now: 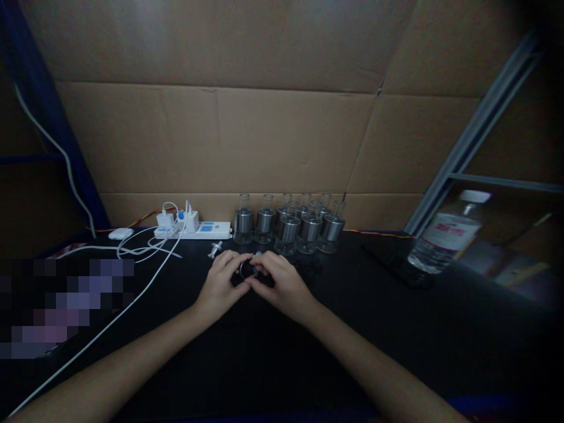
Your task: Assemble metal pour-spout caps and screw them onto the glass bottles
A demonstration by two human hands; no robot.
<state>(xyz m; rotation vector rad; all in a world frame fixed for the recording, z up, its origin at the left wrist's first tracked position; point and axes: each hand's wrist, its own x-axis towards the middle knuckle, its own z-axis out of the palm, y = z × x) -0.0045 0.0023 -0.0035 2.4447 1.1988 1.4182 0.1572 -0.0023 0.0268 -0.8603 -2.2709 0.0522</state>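
Between my two hands is a small round dark piece with a shiny rim [247, 269]; its exact kind is hard to make out. My left hand [224, 280] curls around its left side, thumb below and fingers above. On the opposite side my right hand [284, 283] pinches it, and the thumbs almost meet under it. Just behind the hands stand several glass bottles with metal sleeves [288, 228] and narrow clear necks. A small silver and pale fitting [215, 249] lies to the left of my left hand.
Left of the bottles, a white power strip [215, 230] holds chargers and tangled white cables [145, 247]. Small dark pieces [311, 265] lie right of my hands. A water bottle [449, 232] stands at the right on the black table [282, 370]. A cardboard wall [282, 141] closes the back.
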